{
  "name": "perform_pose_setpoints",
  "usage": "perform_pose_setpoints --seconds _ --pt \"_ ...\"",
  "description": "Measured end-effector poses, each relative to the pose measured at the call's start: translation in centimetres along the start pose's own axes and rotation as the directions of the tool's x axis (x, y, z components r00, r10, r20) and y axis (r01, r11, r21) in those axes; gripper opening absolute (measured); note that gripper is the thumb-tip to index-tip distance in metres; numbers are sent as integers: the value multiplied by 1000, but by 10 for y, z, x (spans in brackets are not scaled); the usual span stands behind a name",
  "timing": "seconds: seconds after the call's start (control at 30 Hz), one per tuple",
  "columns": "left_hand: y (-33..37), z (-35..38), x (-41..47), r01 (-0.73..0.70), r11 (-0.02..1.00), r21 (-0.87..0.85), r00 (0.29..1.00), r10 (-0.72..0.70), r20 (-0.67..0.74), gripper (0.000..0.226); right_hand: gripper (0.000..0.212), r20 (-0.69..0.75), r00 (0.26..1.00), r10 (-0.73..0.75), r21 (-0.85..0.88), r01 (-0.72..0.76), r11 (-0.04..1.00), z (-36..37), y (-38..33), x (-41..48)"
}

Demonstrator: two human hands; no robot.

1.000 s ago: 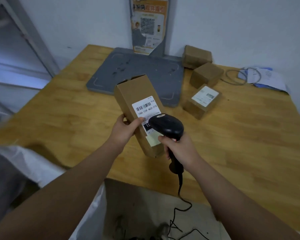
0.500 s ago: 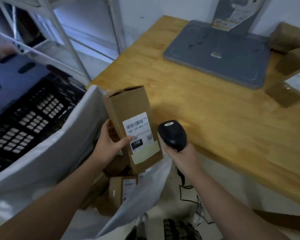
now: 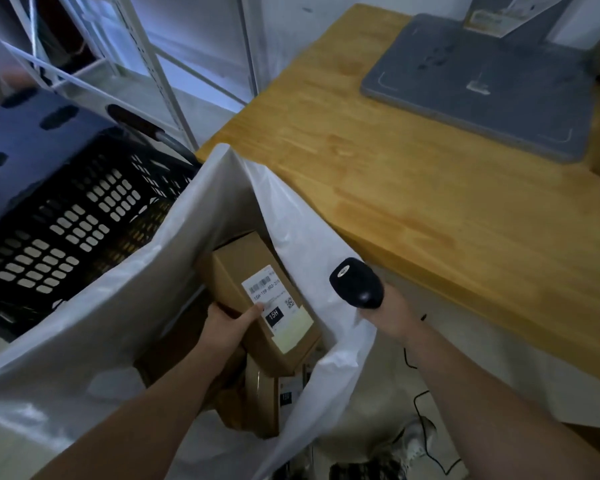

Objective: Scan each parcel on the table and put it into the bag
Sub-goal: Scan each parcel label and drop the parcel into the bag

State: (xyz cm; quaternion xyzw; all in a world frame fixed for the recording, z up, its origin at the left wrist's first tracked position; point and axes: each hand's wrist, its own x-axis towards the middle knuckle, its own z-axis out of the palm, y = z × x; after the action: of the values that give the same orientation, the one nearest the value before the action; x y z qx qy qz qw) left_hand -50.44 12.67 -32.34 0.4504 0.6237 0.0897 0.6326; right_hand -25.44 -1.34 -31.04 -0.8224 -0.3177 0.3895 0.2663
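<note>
My left hand grips a long brown cardboard parcel with a white barcode label, held inside the mouth of the white plastic bag beside the table. Under it in the bag lie other brown parcels. My right hand holds a black barcode scanner upright just right of the bag's rim, its cable trailing to the floor. The scanner points away from the parcel.
The wooden table fills the right side, with a grey mat at its far end. A black perforated crate stands left of the bag, white metal shelving behind it. Shoes and cable are on the floor below.
My left hand has carried the parcel from above the table, away from the scanner, leftwards and down into the bag. The view has swung left; the other table parcels have left the frame.
</note>
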Motion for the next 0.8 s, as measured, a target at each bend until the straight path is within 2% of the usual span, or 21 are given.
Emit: perform_pose_setpoints --seconds 0.07,0.17,0.23,0.3,0.43,0.53,0.7,0.8 --pt "4 8 5 -11 999 30 1000 11 1 122 41 -72 997 -31 46 34 998 6 0 -3" --pt "12 22 7 -34 996 86 995 42 -89 107 34 -258 965 -56 -69 39 997 3 0 -13" --pt "17 34 14 -61 991 122 988 78 -134 112 35 -460 883 -91 -3 101 995 -4 0 -23" --pt "23 49 20 -76 979 192 979 109 -171 121 45 -590 803 -81 78 156 985 -8 0 -25" --pt "32 87 22 -100 928 359 954 192 -230 130 26 -626 770 -124 0 159 987 -10 -3 -9" --pt "26 104 30 -152 915 373 937 253 -239 132 24 -631 765 -132 -13 160 987 -11 0 -1" --pt "10 115 45 -97 967 235 977 138 -165 106 21 -609 785 -109 12 147 989 -9 2 3" --pt "5 110 34 -88 951 296 976 142 -165 105 23 -576 813 -86 29 126 992 -15 1 1"
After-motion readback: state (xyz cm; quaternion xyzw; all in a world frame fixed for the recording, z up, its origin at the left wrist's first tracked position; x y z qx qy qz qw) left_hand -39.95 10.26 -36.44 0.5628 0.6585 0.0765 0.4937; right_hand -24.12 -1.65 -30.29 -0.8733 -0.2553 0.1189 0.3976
